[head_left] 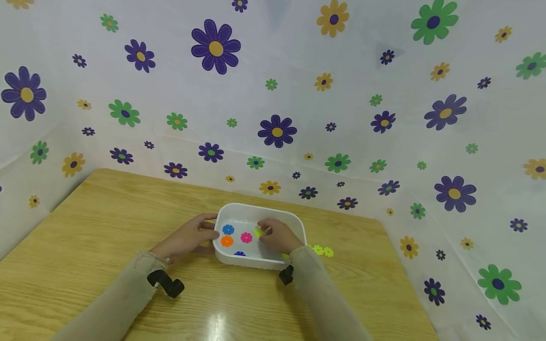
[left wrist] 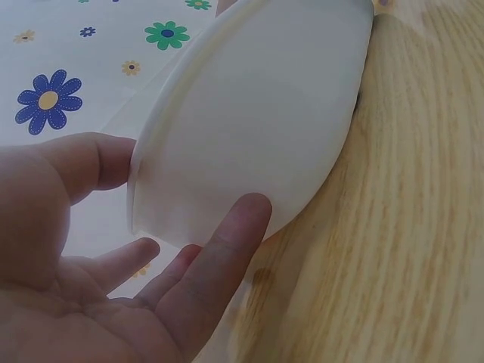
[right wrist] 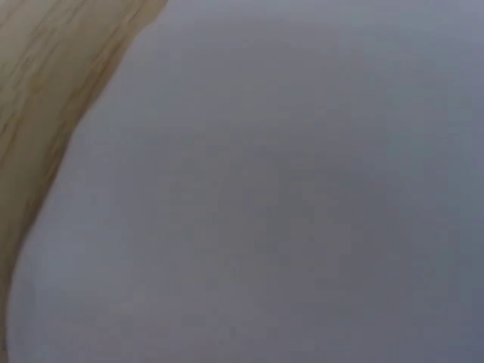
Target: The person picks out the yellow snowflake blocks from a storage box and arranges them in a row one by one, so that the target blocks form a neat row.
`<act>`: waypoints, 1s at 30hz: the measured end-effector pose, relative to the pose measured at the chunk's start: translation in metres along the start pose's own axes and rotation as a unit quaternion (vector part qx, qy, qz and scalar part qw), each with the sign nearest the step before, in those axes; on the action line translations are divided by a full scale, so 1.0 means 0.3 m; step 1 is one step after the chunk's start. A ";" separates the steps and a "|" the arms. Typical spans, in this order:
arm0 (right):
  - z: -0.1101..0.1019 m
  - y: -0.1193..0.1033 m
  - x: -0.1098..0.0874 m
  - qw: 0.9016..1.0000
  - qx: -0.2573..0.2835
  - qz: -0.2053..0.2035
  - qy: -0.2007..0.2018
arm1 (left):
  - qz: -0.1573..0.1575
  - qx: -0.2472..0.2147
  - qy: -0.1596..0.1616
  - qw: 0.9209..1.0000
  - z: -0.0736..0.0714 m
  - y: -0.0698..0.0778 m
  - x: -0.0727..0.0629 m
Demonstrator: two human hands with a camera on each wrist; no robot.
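A white plastic basin [head_left: 256, 262] stands on the wooden table. My left hand [head_left: 189, 237] holds its left end; in the left wrist view one bent digit meets the rim and a straighter finger [left wrist: 246, 219] lies against the outer wall. My right hand [head_left: 279, 237] reaches inside, fingers curled, pinching a yellow snowflake disc [head_left: 258, 232] partly hidden by them. Around it in the basin lie a pink disc [head_left: 246, 237], an orange disc [head_left: 227, 241], a blue disc [head_left: 228, 229] and a dark blue disc [head_left: 240, 254]. A pale, blurred surface fills most of the right wrist view.
Beyond the basin's right side, several yellow discs [head_left: 318, 250] lie in a row on the table [head_left: 367, 284], partly covered by the right forearm. A white sheet printed with flowers [head_left: 239, 99] hangs behind the table and along both sides.
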State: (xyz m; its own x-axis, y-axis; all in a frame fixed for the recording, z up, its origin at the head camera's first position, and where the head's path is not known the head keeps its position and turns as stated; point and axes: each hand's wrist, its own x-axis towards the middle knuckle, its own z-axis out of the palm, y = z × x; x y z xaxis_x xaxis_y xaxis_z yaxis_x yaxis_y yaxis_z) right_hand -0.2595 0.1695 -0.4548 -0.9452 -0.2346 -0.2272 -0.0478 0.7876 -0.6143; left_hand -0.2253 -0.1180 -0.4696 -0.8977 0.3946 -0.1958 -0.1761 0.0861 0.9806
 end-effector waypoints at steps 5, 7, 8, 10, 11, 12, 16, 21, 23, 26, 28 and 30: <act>0.000 -0.006 0.002 0.998 -0.061 -0.005 -0.015 | 0.004 0.000 0.000 1.000 0.000 0.008 -0.001; 0.002 -0.008 0.002 0.997 -0.081 -0.003 -0.014 | 0.006 0.001 -0.001 1.000 0.000 0.011 -0.002; 0.003 -0.009 0.001 0.996 -0.087 -0.004 -0.012 | 0.008 0.002 -0.002 1.000 0.000 0.012 -0.002; 0.004 -0.015 -0.002 0.996 -0.094 -0.001 -0.007 | 0.008 0.005 -0.001 1.000 0.001 0.013 -0.003; 0.004 -0.019 -0.005 0.995 -0.096 0.002 -0.004 | 0.008 0.007 0.000 1.000 0.001 0.013 -0.003; 0.005 -0.023 -0.008 0.995 -0.095 0.005 -0.003 | 0.007 0.008 0.001 1.000 0.001 0.012 -0.003; 0.006 -0.034 -0.021 0.996 -0.085 0.011 0.001 | 0.004 0.010 0.006 1.000 0.001 0.004 -0.001; 0.004 -0.020 -0.018 0.998 -0.063 0.015 0.003 | 0.008 0.004 0.003 1.000 0.002 0.000 -0.003; 0.000 -0.014 -0.020 0.999 -0.047 0.020 0.001 | 0.009 0.004 0.002 1.000 0.003 -0.001 -0.004; -0.009 -0.007 -0.026 0.999 -0.024 0.027 -0.002 | 0.009 0.004 0.000 1.000 0.003 0.000 -0.004; -0.017 -0.006 -0.033 1.000 -0.016 0.026 -0.002 | 0.009 0.004 -0.001 1.000 0.003 0.001 -0.003; -0.026 -0.008 -0.040 1.000 -0.007 0.024 -0.003 | 0.008 0.004 -0.002 1.000 0.003 0.003 -0.001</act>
State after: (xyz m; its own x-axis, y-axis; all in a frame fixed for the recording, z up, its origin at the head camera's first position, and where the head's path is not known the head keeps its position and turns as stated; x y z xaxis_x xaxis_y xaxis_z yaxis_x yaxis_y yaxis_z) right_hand -0.2505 0.1750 -0.4446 -0.9443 -0.1994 -0.2616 -0.0064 0.8063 -0.5914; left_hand -0.2248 -0.1174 -0.4688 -0.8990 0.3996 -0.1792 -0.1576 0.0866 0.9837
